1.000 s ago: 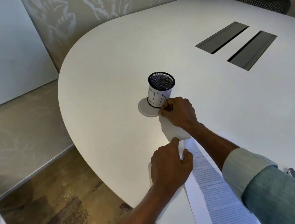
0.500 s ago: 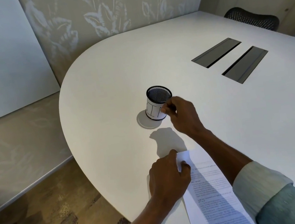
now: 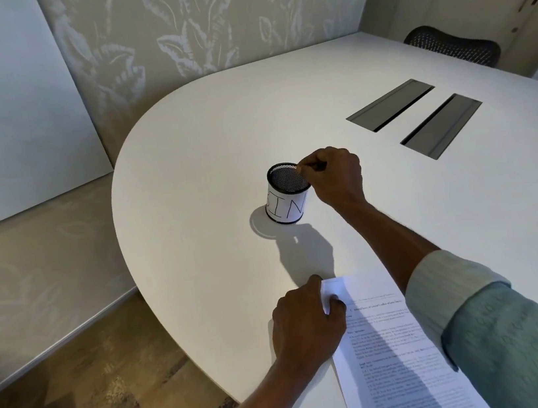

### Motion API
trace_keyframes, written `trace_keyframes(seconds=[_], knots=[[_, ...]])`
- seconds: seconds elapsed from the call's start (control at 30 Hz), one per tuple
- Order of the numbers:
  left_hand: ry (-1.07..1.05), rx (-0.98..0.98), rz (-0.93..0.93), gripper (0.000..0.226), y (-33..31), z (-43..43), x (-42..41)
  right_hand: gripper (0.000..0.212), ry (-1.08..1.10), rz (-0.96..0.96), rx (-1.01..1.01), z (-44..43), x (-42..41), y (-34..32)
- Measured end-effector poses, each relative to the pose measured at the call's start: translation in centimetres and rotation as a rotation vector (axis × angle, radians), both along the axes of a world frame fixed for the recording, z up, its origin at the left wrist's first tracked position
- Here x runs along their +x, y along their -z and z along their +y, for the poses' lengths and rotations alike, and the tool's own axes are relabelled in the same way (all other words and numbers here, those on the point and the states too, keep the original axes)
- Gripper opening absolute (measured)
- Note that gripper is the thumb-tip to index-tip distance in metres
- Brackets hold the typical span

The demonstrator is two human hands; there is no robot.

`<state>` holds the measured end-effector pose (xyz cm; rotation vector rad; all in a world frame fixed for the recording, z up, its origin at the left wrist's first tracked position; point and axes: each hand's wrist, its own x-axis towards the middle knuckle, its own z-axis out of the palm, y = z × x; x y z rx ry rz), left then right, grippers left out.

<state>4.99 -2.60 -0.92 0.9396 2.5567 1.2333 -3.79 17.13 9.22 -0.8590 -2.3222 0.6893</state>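
A black mesh cup [image 3: 287, 206] with a white paper label lettered in black stands upright on the white table [image 3: 205, 150]. My right hand [image 3: 336, 177] hovers at the cup's right rim. Its curled thumb and fingertips pinch something thin and dark over the opening; I cannot tell what it is. Near the table's front edge lies a printed sheet of paper [image 3: 396, 358]. My left hand [image 3: 307, 323] pinches its top left corner, thumb on top, the other fingers curled. My right sleeve covers part of the sheet's right side.
Two dark rectangular cable slots [image 3: 390, 105] [image 3: 441, 126] are set into the table at the right. A black mesh chair back [image 3: 453, 46] stands behind the far edge. The table's rounded edge curves close on the left, with patterned floor [image 3: 98, 400] below.
My right hand has left the paper's top corner and risen along the cup's side to its rim. The bent-up corner now lies flat. My left hand has stayed on the sheet.
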Motion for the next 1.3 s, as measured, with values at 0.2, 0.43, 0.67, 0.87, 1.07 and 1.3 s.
trace_keyframes(seconds=[0.2,0.43,0.67,0.87,1.07,1.3], knots=[[-0.001,0.022,0.027,0.024,-0.2,0.0,0.1,0.007,-0.046,0.008,-0.048,0.1,0.4,-0.6],[-0.014,0.015,0.046,0.024,0.0,0.0,-0.1,0.008,-0.089,0.011,-0.112,0.0,0.3,-0.3],[0.009,0.028,0.120,0.024,0.8,0.2,-0.1,0.003,0.017,0.137,-0.119,-0.6,4.9,0.0],[0.033,0.055,0.048,0.018,1.0,0.0,-0.4,0.002,0.108,0.179,-0.193,-0.6,12.7,1.5],[0.026,0.143,-0.011,0.014,0.3,-0.5,-0.1,0.006,0.286,0.212,-0.305,-0.8,21.3,3.8],[0.026,0.313,-0.150,0.012,0.0,-1.3,-0.2,0.056,0.355,0.249,-0.428,-1.9,28.5,5.2]])
